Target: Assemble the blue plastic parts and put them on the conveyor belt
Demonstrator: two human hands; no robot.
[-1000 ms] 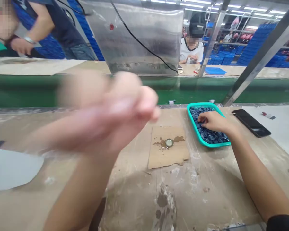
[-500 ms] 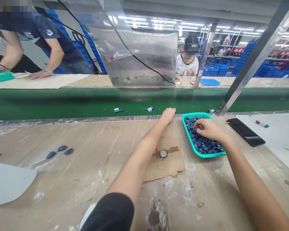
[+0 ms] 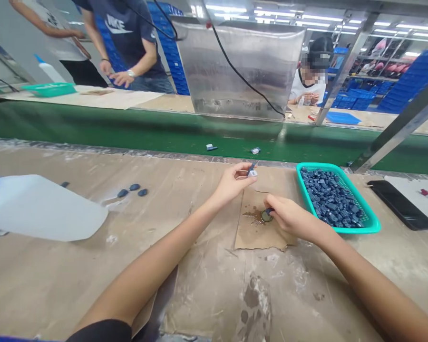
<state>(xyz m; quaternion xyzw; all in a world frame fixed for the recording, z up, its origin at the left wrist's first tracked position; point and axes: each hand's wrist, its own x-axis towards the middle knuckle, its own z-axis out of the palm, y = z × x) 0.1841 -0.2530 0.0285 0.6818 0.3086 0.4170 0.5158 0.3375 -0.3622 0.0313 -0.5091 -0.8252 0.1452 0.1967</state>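
Observation:
Pinched in my left hand point(image 3: 235, 179) is a small white and dark blue part point(image 3: 252, 172), held up near the belt's edge. My right hand point(image 3: 288, 216) grips a small dark blue piece point(image 3: 269, 211) with its fingertips, right at a bottle cap point(image 3: 266, 217). The cap lies on a piece of cardboard point(image 3: 249, 237) with a wet brown stain around it. To the right stands a turquoise basket point(image 3: 376, 227) filled with many dark blue pieces point(image 3: 330, 197).
A green conveyor belt point(image 3: 146, 133) carries white and blue parts point(image 3: 256, 150). A black phone point(image 3: 401, 204) lies right of the basket. Several dark blue pieces point(image 3: 134, 187) and a white translucent bottle point(image 3: 50, 204) are at left. People point(image 3: 128, 47) work across the belt.
My right hand has left the basket with a dark blue piece and moved to the bottle cap. My left hand has drawn back from the belt, holding a white and blue part. The view has shifted.

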